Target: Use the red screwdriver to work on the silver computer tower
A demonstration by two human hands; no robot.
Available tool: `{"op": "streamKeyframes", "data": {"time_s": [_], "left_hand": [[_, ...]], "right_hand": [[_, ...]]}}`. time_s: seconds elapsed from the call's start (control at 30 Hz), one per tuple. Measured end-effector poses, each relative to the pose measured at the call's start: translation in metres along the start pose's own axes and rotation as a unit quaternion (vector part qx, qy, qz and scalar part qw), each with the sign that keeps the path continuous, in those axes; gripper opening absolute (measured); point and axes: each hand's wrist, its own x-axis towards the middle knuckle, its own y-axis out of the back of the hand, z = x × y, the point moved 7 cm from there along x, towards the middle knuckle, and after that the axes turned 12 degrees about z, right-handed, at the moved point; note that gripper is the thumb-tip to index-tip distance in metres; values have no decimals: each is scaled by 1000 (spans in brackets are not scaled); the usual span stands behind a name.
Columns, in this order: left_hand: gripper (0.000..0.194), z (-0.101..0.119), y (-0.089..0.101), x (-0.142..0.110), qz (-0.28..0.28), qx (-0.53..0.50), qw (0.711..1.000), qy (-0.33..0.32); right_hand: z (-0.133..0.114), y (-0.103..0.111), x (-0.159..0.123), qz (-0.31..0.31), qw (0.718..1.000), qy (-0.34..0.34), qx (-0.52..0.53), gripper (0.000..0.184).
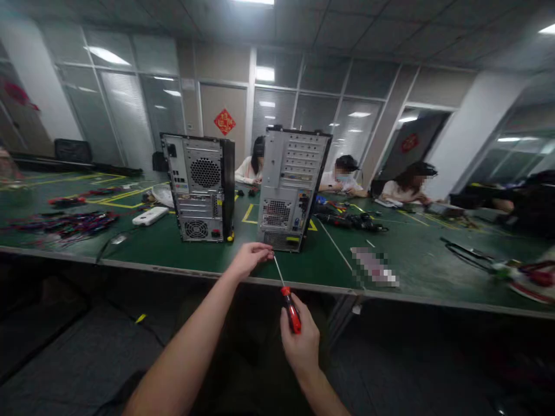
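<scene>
A screwdriver with a red and black handle is gripped in my right hand, its thin shaft slanting up and left. At the shaft's tip, in front of the base of the right-hand computer case, my left hand has its thumb and fingers pinched together. Anything in that pinch is too small to make out. Both this case and a second computer case, to its left, stand upright with their rear panels toward me.
The green table has yellow tape markings. Bundled cables and a white power strip lie left; black cables lie right of the cases. A pixelated object is near the front edge. Several people sit across the table.
</scene>
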Motion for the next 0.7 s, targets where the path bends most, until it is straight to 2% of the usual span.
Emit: {"op": "streamKeyframes", "data": {"time_s": [0.3, 0.7], "left_hand": [[24, -1, -1, -6, -29, 22, 999, -2], [25, 3, -2, -10, -25, 48, 998, -20]], "right_hand": [[-1, -5, -5, -12, 1000, -15, 6, 36], [4, -6, -8, -26, 999, -43, 0, 35]]}}
